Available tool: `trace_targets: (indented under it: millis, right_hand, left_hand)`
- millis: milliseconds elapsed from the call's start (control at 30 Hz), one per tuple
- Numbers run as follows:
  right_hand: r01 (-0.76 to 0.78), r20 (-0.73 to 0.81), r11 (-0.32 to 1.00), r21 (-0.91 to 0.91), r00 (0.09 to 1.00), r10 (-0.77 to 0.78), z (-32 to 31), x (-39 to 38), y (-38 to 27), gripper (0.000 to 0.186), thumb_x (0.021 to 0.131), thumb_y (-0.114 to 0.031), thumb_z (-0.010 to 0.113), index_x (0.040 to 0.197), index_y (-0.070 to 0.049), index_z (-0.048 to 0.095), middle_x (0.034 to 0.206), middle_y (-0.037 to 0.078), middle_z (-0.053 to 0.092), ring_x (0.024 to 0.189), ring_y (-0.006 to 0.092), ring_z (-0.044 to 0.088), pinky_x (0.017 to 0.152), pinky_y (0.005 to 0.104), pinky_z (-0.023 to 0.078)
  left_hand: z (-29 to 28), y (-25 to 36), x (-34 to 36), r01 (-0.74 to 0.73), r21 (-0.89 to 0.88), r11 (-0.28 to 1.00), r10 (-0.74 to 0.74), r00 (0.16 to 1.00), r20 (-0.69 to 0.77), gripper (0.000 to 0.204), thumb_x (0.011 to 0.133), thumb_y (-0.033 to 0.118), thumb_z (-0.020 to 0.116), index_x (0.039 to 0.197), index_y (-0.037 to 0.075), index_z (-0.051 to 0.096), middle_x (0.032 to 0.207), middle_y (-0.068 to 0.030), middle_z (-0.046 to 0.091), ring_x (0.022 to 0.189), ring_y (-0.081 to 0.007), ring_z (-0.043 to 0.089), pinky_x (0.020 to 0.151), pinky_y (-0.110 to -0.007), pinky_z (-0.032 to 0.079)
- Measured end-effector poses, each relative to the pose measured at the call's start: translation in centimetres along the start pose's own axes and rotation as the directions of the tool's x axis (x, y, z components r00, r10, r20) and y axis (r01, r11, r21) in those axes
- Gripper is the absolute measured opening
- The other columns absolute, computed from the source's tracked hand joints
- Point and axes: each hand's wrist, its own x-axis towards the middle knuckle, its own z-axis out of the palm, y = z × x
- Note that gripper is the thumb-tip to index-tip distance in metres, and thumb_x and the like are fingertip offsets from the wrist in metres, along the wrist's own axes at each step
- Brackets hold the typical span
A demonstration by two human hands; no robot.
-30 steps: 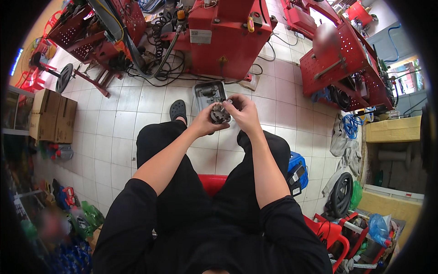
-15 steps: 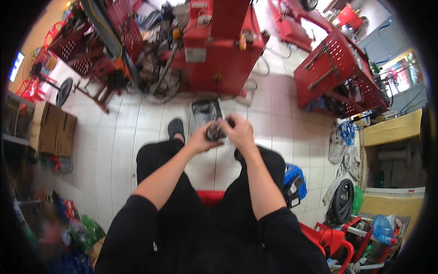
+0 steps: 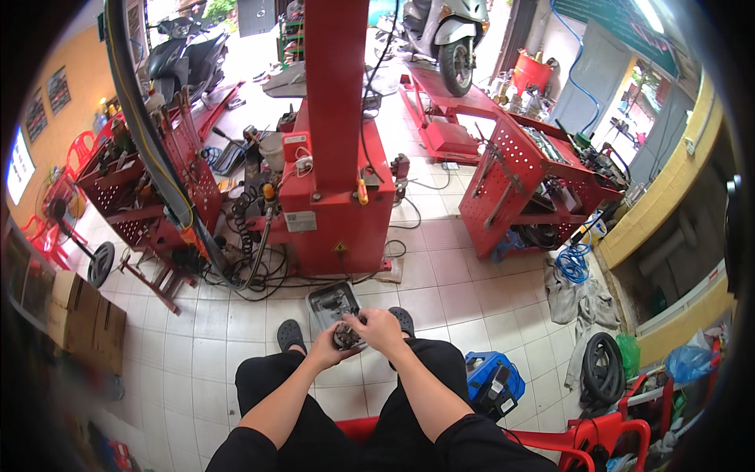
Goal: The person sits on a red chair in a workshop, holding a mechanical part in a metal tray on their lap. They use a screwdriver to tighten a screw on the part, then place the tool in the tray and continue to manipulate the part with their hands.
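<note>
Above the floor between my knees, my left hand (image 3: pixel 322 351) is closed around a small dark metal machine part (image 3: pixel 344 338), roughly round, its exact kind unclear. My right hand (image 3: pixel 381 330) meets it from the other side, fingers bent in a pinch at its upper edge. Whatever those fingertips grip is too small to make out. Just beyond both hands lies a shallow grey tray (image 3: pixel 316 308) on the tiles, with several dark and metallic pieces in it. My hands cover its near end.
A red tyre-changing machine (image 3: pixel 342 236) with a tall post stands ahead, hoses at its base. Red perforated tool carts (image 3: pixel 503 197) flank it. By my right knee sit a blue case (image 3: pixel 495 384) and a red chair (image 3: pixel 598 436). A black tyre (image 3: pixel 604 368) and cardboard boxes (image 3: pixel 86 322) are farther out.
The view has tilted up, so more of the workshop and the parked scooters show. Both hands stay at the dark metal part, with the right hand's fingers slightly shifted.
</note>
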Motion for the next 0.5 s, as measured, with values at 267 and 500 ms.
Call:
trace_targets:
  millis: [267, 500]
  right_hand:
    - [0.061, 0.058, 0.995, -0.072, 0.997, -0.057, 0.3, -0.4, -0.2, 0.051, 0.088, -0.049, 0.049, 0.070, -0.004, 0.063, 0.069, 0.019, 0.063, 0.069, 0.0384, 0.062, 0.062, 0.0468, 0.048]
    - [0.099, 0.198, 0.995, -0.002, 0.975, -0.097, 0.2, -0.6, 0.3, 0.039, 0.091, -0.039, 0.046, 0.088, -0.002, 0.056, 0.083, 0.020, 0.063, 0.080, 0.0394, 0.060, 0.069, 0.0483, 0.046]
  left_hand:
    - [-0.2, 2.7, -0.6, 0.113, -0.054, 0.992, -0.112, 0.994, 0.017, 0.065, 0.061, 0.021, 0.086, 0.116, 0.005, 0.054, 0.102, -0.0062, 0.065, 0.092, -0.0147, 0.062, 0.082, -0.030, 0.049]
    - [0.5, 1.2, -0.5, -0.002, -0.066, 0.998, -0.001, 0.999, -0.043, 0.058, 0.063, 0.017, 0.085, 0.110, 0.005, 0.054, 0.099, -0.0048, 0.063, 0.089, -0.0128, 0.060, 0.079, -0.029, 0.049]
